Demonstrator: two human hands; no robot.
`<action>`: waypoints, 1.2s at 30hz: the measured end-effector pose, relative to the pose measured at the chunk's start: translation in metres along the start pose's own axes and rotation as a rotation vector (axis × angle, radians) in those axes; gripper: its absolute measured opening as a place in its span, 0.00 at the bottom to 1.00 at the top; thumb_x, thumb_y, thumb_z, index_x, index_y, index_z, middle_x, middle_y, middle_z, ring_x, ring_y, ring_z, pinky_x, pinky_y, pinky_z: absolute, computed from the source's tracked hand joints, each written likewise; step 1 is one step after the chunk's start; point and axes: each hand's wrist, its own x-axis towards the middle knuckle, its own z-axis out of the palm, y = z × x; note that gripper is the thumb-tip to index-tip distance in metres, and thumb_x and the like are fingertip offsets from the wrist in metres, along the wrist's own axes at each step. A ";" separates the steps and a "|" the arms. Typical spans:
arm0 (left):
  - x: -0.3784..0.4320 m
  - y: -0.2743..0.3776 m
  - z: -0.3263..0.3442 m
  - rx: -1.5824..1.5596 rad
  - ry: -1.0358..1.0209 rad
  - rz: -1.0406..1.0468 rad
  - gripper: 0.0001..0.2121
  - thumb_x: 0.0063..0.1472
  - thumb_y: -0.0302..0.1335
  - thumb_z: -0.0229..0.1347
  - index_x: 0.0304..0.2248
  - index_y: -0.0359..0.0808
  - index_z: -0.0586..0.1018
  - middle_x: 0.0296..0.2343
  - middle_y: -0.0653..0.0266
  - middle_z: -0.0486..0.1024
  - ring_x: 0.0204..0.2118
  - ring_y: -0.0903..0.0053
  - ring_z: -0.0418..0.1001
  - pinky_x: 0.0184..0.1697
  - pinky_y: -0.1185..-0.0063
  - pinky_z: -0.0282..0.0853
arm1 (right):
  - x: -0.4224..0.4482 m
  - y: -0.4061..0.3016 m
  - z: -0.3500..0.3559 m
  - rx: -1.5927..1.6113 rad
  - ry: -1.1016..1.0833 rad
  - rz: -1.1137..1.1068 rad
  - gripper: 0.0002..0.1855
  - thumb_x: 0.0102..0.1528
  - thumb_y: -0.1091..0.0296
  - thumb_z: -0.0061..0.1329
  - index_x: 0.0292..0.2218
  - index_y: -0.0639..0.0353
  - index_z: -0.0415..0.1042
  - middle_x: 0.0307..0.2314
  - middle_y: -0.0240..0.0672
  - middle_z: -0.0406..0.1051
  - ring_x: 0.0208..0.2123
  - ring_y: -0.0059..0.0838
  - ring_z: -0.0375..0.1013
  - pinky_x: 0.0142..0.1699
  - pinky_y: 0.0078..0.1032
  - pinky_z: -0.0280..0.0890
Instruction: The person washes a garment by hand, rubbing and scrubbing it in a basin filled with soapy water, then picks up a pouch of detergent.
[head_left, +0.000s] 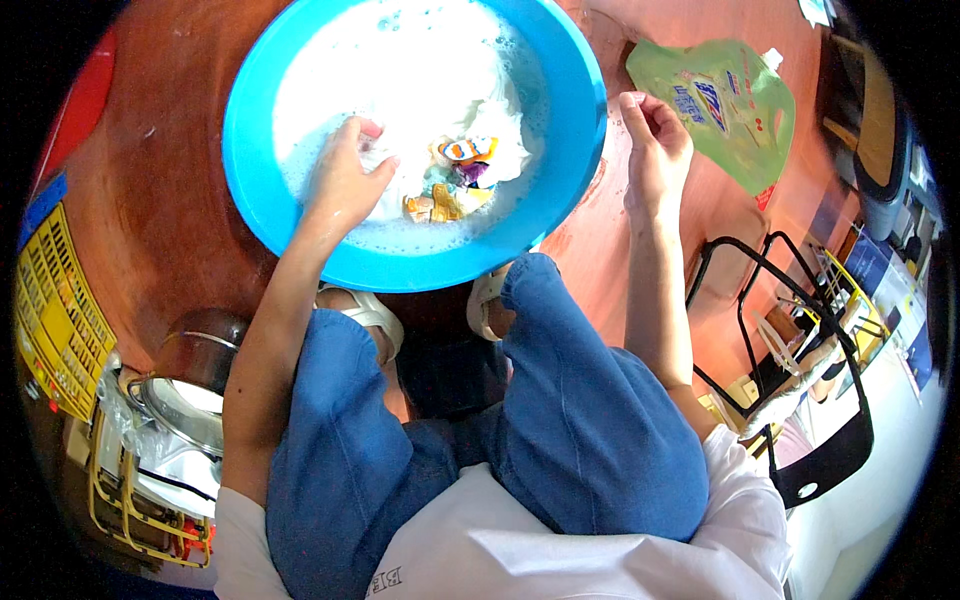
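A round blue plastic basin (574, 150) stands on the floor before me, holding sudsy water and a white cloth garment (495, 124) with a colourful printed part. Over the left side of the basin, at the suds, is my left hand (350, 169), thumb and fingers apart; glare hides some detail around it. My right hand (660, 150) is raised just outside the basin's right rim, its fingers curled and the thumb close to the forefinger. Whether anything small is between them cannot be made out. Right of that hand lies a green detergent refill pouch (727, 112) with a white cap.
A yellow plastic basket (64, 315) and a metal pot (184, 405) are at the left. Lower left is a yellow-framed rack (127, 517). A black metal-framed chair (817, 480) stands at the right, and a blue-grey container (877, 180) is farther up.
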 end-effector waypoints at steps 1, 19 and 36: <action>0.000 0.000 0.000 0.004 -0.002 -0.003 0.18 0.48 0.28 0.61 0.38 0.34 0.70 0.37 0.53 0.71 0.42 0.62 0.70 0.47 0.70 0.65 | 0.001 0.002 -0.002 0.113 -0.026 0.071 0.08 0.53 0.70 0.53 0.31 0.66 0.73 0.26 0.28 0.70 0.23 0.14 0.64 0.31 0.13 0.61; 0.001 -0.001 0.002 0.048 -0.028 0.022 0.17 0.51 0.28 0.59 0.40 0.34 0.69 0.38 0.56 0.71 0.43 0.67 0.69 0.49 0.74 0.62 | -0.003 0.024 -0.014 0.307 -0.122 0.224 0.06 0.53 0.72 0.51 0.32 0.65 0.74 0.27 0.28 0.73 0.30 0.16 0.67 0.38 0.14 0.59; 0.000 -0.003 0.000 0.026 -0.035 0.007 0.16 0.52 0.27 0.58 0.39 0.33 0.69 0.38 0.57 0.71 0.43 0.69 0.68 0.48 0.76 0.61 | -0.023 0.055 -0.042 0.379 -0.089 0.415 0.10 0.53 0.73 0.50 0.39 0.61 0.72 0.30 0.25 0.69 0.28 0.13 0.61 0.33 0.12 0.52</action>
